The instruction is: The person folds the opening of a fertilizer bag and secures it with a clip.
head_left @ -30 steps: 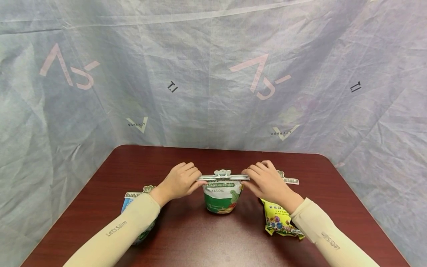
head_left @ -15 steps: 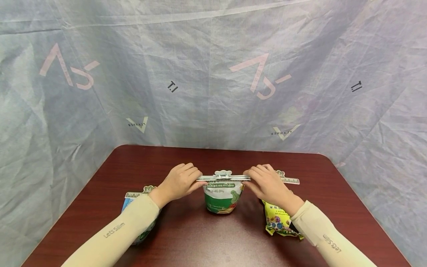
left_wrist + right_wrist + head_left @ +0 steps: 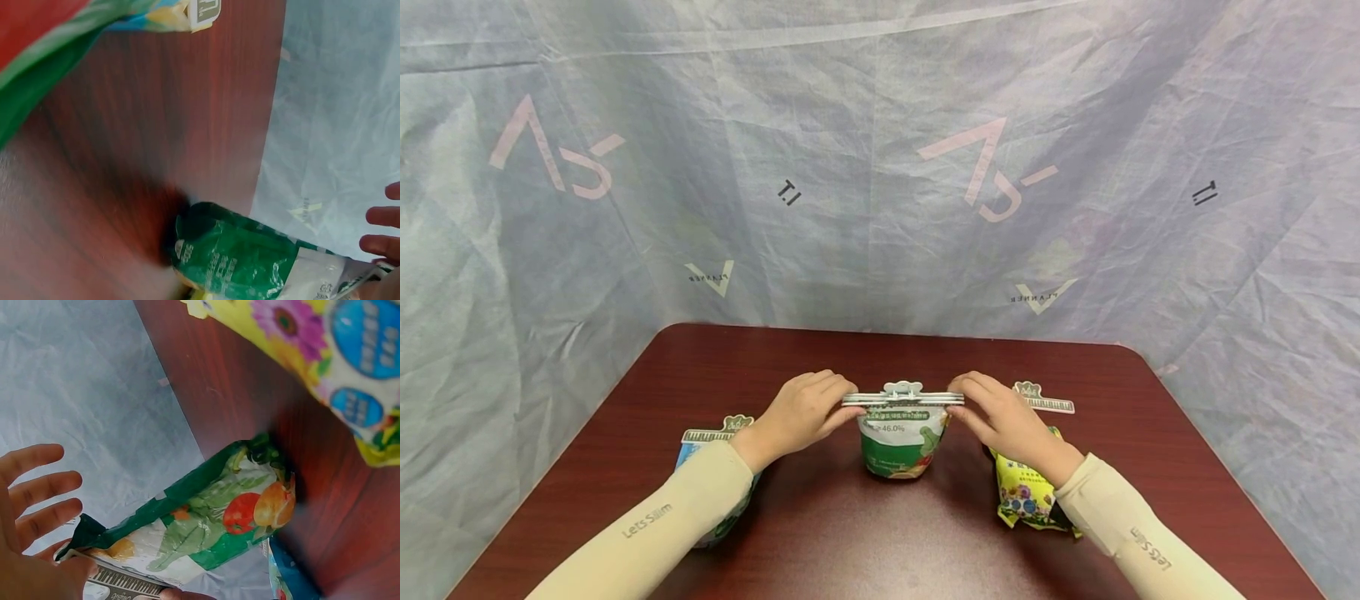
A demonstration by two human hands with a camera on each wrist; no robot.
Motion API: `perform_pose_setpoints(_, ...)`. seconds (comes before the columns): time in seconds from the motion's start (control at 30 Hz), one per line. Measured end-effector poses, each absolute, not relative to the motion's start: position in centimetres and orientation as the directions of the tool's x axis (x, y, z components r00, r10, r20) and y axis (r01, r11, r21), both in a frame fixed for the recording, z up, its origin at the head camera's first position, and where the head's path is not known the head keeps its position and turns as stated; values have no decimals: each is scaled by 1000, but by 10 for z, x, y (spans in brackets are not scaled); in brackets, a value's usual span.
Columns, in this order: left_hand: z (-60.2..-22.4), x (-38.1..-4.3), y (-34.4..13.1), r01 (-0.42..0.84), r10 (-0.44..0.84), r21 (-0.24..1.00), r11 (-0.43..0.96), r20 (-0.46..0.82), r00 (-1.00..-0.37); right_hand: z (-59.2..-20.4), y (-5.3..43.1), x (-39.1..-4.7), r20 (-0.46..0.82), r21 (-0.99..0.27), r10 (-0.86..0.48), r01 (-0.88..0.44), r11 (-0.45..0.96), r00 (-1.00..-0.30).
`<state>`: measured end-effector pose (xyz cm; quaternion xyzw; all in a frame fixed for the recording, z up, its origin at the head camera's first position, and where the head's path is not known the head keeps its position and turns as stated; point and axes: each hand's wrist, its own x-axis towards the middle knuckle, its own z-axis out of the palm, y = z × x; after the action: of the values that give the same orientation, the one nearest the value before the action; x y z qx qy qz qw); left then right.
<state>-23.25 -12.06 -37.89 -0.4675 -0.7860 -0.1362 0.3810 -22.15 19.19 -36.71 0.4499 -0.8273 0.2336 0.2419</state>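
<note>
A green and white bag with vegetable pictures (image 3: 898,454) stands upright at the middle of the table. Across its top runs a long white bag clip (image 3: 902,399) with a scalloped handle. My left hand (image 3: 801,412) pinches the clip's left end between thumb and fingers. At the opposite end, my right hand (image 3: 1000,421) pinches the clip too, with several fingers spread beyond the bag in the right wrist view. That view shows piano keys printed on the bag clip (image 3: 134,582). From the left wrist, the bag's green side (image 3: 237,262) leans across the lower edge.
A yellow flowered bag (image 3: 1021,492) lies right of centre, partly behind my right forearm, with a piano-key clip (image 3: 1051,405) at its top. On the left, a blue bag (image 3: 686,454) with a similar clip (image 3: 700,436) is mostly hidden by my left sleeve. Grey cloth (image 3: 865,167) hangs behind the table (image 3: 820,533).
My right hand's fingers have lowered slightly and drawn in, baring more of the clip on the yellow bag. Both hands still pinch the clip's ends; the green bag stays in place.
</note>
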Motion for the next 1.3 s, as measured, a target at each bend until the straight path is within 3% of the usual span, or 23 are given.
perform_pose_setpoints(0.27,-376,-224,-122,841,598,106,530,656,-460,-370,193,-218,560,-346,-607,-825,446,-563)
perform_pose_setpoints(0.57,-373,-218,-123,735,557,460,499,480,-678,-370,193,-214,403,-631,-547,-656,415,-734)
perform_pose_setpoints(0.7,-374,-220,-124,675,567,598,433,402,-720,-371,193,-214,324,-749,-547,-563,350,-772)
perform_pose_setpoints(0.93,-376,-221,-123,578,553,727,372,326,-767,-373,190,-214,175,-918,-571,-343,201,-802)
perform_pose_setpoints(1.13,-371,-210,-118,398,523,885,243,226,-822,-375,186,-213,112,-977,-564,-193,86,-818)
perform_pose_setpoints(1.3,-382,-215,-118,327,508,927,185,194,-839,-377,184,-212,89,-991,-548,-131,38,-832)
